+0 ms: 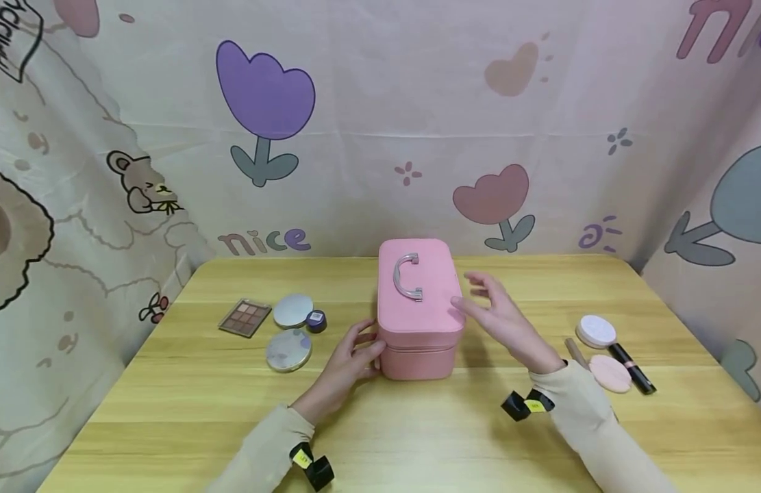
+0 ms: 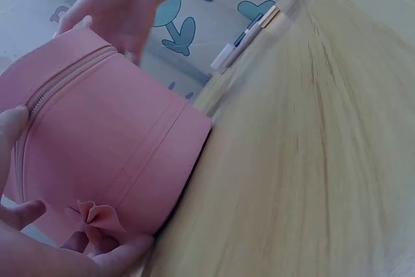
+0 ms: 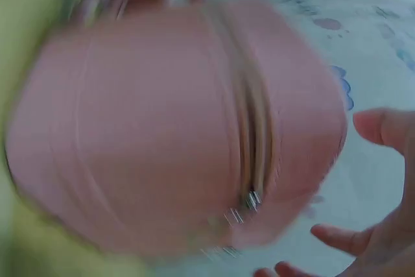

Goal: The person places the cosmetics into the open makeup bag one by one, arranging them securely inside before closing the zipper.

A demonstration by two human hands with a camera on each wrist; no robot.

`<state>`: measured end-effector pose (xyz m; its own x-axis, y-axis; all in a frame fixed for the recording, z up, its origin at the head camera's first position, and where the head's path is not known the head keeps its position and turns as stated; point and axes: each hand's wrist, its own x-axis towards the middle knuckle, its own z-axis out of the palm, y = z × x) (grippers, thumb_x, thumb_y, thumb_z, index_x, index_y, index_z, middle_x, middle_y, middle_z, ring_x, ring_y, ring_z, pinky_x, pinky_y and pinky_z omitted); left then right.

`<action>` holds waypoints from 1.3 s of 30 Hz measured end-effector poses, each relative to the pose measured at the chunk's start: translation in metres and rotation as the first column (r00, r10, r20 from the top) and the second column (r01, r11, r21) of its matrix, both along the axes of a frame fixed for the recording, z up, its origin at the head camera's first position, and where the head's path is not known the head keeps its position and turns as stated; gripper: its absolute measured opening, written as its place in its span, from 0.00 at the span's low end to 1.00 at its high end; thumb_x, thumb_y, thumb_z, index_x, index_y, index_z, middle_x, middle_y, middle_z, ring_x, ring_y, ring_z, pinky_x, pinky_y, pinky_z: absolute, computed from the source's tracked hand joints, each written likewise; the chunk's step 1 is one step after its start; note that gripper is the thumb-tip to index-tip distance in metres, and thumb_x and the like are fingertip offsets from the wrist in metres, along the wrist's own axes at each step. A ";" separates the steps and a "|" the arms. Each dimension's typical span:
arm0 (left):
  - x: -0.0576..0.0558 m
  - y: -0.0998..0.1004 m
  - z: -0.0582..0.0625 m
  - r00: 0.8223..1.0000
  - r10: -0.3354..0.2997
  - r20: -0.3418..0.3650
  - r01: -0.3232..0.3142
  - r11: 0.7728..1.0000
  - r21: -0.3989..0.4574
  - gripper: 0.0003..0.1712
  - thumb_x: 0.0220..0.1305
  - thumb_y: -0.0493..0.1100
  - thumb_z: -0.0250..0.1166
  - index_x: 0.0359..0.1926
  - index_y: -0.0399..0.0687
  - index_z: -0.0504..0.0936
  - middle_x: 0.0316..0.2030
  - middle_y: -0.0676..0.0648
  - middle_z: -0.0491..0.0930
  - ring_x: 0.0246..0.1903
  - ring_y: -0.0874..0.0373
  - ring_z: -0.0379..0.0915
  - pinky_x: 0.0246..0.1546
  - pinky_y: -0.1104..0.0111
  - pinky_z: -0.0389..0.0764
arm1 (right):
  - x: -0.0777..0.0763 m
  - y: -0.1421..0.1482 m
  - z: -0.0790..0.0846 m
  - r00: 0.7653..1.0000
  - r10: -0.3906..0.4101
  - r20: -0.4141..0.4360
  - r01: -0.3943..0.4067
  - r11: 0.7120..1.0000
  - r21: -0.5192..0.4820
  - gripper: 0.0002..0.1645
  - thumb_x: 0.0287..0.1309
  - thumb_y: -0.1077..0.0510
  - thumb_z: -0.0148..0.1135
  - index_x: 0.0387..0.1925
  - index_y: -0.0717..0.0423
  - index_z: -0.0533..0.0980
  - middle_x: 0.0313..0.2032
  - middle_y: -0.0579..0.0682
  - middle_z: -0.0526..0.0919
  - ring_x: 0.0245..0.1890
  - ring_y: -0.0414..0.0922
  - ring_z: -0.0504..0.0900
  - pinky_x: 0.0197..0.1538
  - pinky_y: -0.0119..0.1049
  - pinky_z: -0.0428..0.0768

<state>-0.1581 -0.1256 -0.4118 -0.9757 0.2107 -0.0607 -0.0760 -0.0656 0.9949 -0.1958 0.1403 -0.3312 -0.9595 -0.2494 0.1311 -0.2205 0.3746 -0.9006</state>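
A pink zippered cosmetic case (image 1: 420, 287) stands upright on the wooden table, its lid down and a silver handle on top. My left hand (image 1: 349, 359) rests against its left side, thumb by the front corner; the left wrist view shows these fingers beside a pink bow (image 2: 94, 217). To the right of the case, my right hand (image 1: 506, 322) has its fingers spread, the thumb close to the lid edge; whether it touches cannot be told. In the right wrist view, a zipper pull (image 3: 251, 199) hangs on the blurred case, with the fingers of the right hand (image 3: 382, 205) apart from it.
On the left lie an eyeshadow palette (image 1: 245, 318), two round compacts, one silvery (image 1: 293, 311) and one patterned (image 1: 288, 350), and a small dark jar (image 1: 316, 321). At right are a white round compact (image 1: 596, 331), a pink puff (image 1: 610, 373), a black tube (image 1: 631, 368) and a brown stick (image 1: 575, 352).
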 end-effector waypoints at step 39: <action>0.002 0.003 0.001 0.998 0.020 0.053 -0.023 0.998 0.055 0.29 0.68 0.42 0.57 0.64 0.31 0.62 0.61 0.32 0.62 0.54 0.44 0.67 0.48 0.54 0.79 | 0.019 -0.089 0.012 0.532 0.495 -0.687 0.341 0.618 0.709 0.27 0.43 0.42 0.71 0.38 0.53 0.72 0.27 0.53 0.69 0.25 0.50 0.67 0.19 0.38 0.69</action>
<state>-0.1560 -0.1231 -0.4109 -0.9758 0.1942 -0.1006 -0.1260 -0.1229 0.9844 -0.1772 0.0509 -0.3189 -0.4937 -0.7089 0.5036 -0.6879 0.6727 0.2726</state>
